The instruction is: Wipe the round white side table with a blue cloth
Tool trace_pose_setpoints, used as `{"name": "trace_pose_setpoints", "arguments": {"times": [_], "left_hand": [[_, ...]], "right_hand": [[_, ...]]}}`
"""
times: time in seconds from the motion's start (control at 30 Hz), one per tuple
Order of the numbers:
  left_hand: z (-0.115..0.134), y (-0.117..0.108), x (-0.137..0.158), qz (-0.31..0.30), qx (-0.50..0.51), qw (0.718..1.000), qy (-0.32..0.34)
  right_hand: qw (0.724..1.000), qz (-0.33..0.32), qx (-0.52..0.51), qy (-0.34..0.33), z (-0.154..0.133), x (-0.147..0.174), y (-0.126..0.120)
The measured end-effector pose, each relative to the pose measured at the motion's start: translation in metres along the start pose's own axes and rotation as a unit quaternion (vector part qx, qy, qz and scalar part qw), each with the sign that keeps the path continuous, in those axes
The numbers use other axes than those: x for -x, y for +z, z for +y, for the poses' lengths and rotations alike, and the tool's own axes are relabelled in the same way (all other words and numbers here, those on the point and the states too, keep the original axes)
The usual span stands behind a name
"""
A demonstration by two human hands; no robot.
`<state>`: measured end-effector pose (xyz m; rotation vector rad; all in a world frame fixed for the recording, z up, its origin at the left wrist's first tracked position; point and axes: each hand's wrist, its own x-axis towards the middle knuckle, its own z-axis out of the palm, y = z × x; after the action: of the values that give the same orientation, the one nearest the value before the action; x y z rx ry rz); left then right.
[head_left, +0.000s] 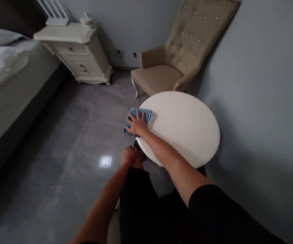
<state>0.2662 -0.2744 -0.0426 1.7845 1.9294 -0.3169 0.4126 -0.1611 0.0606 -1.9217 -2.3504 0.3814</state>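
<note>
My right hand lies flat with its fingers spread on a folded blue cloth with white-edged layers. The cloth rests on the left rim of a round white table, and part of it hangs over the edge. Below and left of the tabletop, my left hand is curled into a fist close to my knee. I see nothing in it, and it stays apart from the cloth.
A tan tufted armchair stands right behind the table. A white nightstand carries a white slatted object. On the left is a bed. A bright square pattern shows on the grey floor.
</note>
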Motion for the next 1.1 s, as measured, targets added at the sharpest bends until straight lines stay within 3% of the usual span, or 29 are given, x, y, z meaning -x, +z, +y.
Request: {"name": "trace_pose_setpoints", "arguments": {"times": [0.07,0.13,0.23,0.33,0.5,0.57,0.63,0.73,0.8,0.97,1.1], "left_hand": [[0.004,0.000,0.000,0.003,-0.008,1.000,0.001],[0.008,0.000,0.001,0.003,-0.013,1.000,0.004],[0.013,0.000,0.002,0.001,-0.007,1.000,0.012],[0.017,-0.001,0.004,-0.005,0.005,1.000,0.014],[0.019,-0.002,0.007,-0.018,0.019,0.999,0.029],[0.015,-0.001,0.007,-0.016,0.021,0.999,0.031],[0.009,0.000,0.005,-0.011,0.020,0.999,0.031],[0.000,0.002,0.002,-0.004,0.022,0.999,0.032],[-0.003,0.002,0.001,-0.003,0.024,0.999,0.026],[-0.002,0.004,0.001,0.004,0.023,1.000,0.016],[0.002,0.004,0.002,0.010,0.021,1.000,0.008]], "right_hand": [[1.000,-0.004,-0.002,-0.014,0.006,0.013,-0.001],[1.000,-0.003,-0.002,0.000,0.032,0.028,-0.007],[0.998,0.003,0.012,0.060,0.101,0.058,-0.022],[0.988,-0.005,0.036,0.150,0.189,0.104,-0.040],[0.938,-0.007,0.070,0.339,0.321,0.213,-0.062],[0.914,0.007,0.060,0.401,0.352,0.249,-0.063],[0.891,0.024,0.042,0.451,0.362,0.268,-0.059],[0.873,0.055,0.034,0.483,0.340,0.258,-0.049],[0.888,0.060,0.038,0.454,0.303,0.230,-0.040],[0.961,0.042,0.022,0.273,0.158,0.137,-0.015],[0.991,0.037,0.003,0.129,0.040,0.095,0.005]]}}
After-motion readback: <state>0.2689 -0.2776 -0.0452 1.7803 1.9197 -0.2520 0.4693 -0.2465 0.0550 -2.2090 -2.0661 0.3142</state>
